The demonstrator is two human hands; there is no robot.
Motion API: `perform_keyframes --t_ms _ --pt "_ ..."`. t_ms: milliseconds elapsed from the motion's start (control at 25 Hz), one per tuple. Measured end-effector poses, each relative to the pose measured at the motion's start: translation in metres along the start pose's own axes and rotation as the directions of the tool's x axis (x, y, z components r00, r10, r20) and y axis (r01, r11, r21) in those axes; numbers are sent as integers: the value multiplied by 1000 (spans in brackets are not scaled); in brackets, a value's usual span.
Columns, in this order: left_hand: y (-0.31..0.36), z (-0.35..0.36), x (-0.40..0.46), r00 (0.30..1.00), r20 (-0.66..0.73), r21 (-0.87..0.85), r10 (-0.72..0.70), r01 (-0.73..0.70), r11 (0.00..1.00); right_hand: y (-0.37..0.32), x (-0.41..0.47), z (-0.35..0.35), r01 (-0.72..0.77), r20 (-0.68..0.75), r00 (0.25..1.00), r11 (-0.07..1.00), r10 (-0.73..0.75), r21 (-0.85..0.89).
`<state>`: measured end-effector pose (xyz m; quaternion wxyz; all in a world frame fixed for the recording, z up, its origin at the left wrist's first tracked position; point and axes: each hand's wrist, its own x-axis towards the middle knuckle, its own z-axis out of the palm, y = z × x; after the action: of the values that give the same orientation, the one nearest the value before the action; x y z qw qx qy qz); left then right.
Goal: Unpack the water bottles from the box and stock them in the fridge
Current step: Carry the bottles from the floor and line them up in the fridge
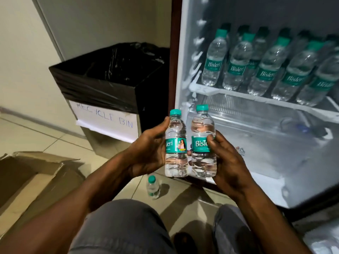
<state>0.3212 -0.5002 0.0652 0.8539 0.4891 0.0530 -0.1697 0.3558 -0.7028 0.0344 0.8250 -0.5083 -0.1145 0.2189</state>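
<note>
Left hand: fingers curled round a small Bisleri water bottle, held upright by its side; the thumb lies high near the shoulder of the bottle.
Right hand: fingers wrapped round a second Bisleri bottle, upright, the thumb across its label.
Held bottles: side by side, touching or nearly so, in front of the open fridge's left edge; both have teal caps.
Labels: teal bands; the right one reads "Bisle", the rest hidden by the thumb; the left one shows "leri" and a small picture of a person.
Fridge: open, lit white inside.
Upper shelf: two rows of stocked Bisleri bottles standing upright, teal caps, "Bisleri" readable on the front ones.
Lower compartment: a clear shelf above the fridge floor; a small printed mark sits near the right thumb, too small to read.
Floor bottle: one more small teal-capped bottle standing on the tiled floor, just below the held pair.
Cardboard box: open, flaps up, at the left.
Bin: lined with a black bag, beside the fridge; a white paper sign handwritten "RECYCLE BIN".
Person: crouching, grey-trousered knees at the bottom.
</note>
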Motion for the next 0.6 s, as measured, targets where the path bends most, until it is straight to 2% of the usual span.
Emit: perform_keyframes --t_ms 120,280,400,520,600 --pt "23 18 3 998 57 -21 21 -20 1000 -27 0 4 72 -48 996 997 -74 -33" --pt "52 54 13 987 133 193 88 -112 975 -67 -2 3 158 -85 982 980 -169 -124" --pt "75 84 25 983 108 420 148 -180 890 -101 3 -2 193 -144 961 944 -237 -267" --pt "98 115 44 964 133 547 231 -266 793 -141 7 -10 254 -178 928 906 -327 -338" --pt "113 140 57 927 181 616 330 -368 696 -174 6 -16 303 -182 890 839 -419 -453"
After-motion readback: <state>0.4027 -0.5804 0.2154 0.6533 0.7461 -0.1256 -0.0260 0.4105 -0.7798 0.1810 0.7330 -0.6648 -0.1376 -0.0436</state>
